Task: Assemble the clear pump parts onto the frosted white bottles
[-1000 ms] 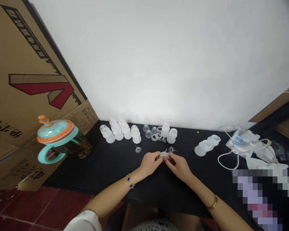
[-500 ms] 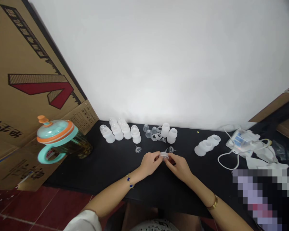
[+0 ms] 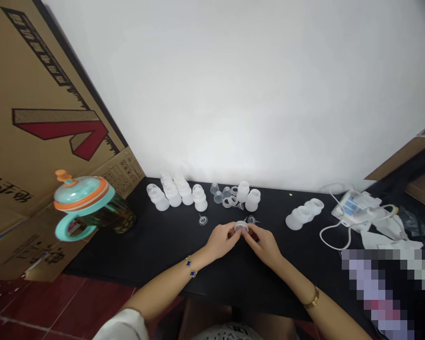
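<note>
Between my two hands, over the black table [image 3: 156, 252], is a small translucent bottle collar ring [image 3: 241, 226]. My left hand [image 3: 221, 240] pinches its left side; my right hand [image 3: 262, 243] grips the right side with thumb and fingers. What sits inside the ring is too small to make out. Just beyond my fingers lies a clear disc with a thin stem [image 3: 252, 220], and a similar stemmed disc [image 3: 203, 219] rests to the left. Farther back are clear bottle nipples [image 3: 218, 197], loose rings [image 3: 227, 202] and two open white bottles [image 3: 252, 200].
Several bottles with clear tops [image 3: 200, 198] stand at the back left. Open white bottles [image 3: 295, 219] are grouped on the right, near a white device with a cable [image 3: 352, 208]. A large teal-lidded jug [image 3: 81, 193] and a cardboard box [image 3: 53, 141] are at left.
The ring has tilted slightly between my fingers, showing more of its face. Both hands stay in nearly the same place.
</note>
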A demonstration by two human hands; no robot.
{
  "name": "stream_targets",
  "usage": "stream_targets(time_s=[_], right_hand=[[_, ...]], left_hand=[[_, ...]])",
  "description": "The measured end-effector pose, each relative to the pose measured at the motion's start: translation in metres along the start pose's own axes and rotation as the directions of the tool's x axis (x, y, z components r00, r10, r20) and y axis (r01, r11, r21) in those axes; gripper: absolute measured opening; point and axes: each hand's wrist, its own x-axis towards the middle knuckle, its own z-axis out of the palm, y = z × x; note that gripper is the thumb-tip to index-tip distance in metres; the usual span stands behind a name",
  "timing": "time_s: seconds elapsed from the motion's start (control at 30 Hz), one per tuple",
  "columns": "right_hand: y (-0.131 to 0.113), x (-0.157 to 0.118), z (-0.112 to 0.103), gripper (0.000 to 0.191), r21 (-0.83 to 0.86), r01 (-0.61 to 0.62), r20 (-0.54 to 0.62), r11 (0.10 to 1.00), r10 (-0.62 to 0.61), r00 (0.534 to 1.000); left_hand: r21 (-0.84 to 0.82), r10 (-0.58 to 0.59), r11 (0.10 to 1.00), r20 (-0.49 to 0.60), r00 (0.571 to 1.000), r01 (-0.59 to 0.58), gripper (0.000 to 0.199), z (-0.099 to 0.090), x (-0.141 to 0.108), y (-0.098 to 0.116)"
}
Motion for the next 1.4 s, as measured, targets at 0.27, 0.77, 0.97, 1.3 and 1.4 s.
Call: stream_targets(time_s=[0.27, 0.77, 0.97, 1.3, 1.4], right_hand=[[-0.0039, 0.0009, -0.0021, 0.027, -0.017, -0.01, 0.02, 1.0, 0.01, 1.0], [0.0006, -0.0002, 0.001, 0.02, -0.039, -0.014, 0.032, 0.999, 0.015, 0.999], [0.0014, -0.0006, 0.0016, 0.019, -0.04, 0.005, 0.026, 0.999, -0.004, 1.0], [-0.0008, 0.0002, 0.0003, 0.021, -0.051, 0.003, 0.033, 0.999, -0.001, 0.999], [-0.0012, 0.0001, 0.0003, 0.022, -0.058, 0.001, 0.033, 0.998, 0.001, 0.999]], left_hand=[[-0.061, -0.01, 0.998, -0.013, 1.0, 0.009, 0.032, 0.0038, -0.001, -0.0052], [0.118, -0.033, 0.992, -0.043, 0.999, 0.038, 0.031, 0.0026, -0.0002, -0.0031], [0.158, -0.045, 0.986, -0.034, 0.998, 0.05, 0.031, 0.0025, 0.0008, -0.0018], [0.189, -0.043, 0.981, -0.042, 0.998, 0.05, 0.032, 0.0031, 0.0004, -0.0044], [0.206, -0.04, 0.977, -0.047, 0.998, 0.048, 0.032, 0.0038, 0.0008, -0.0054]])
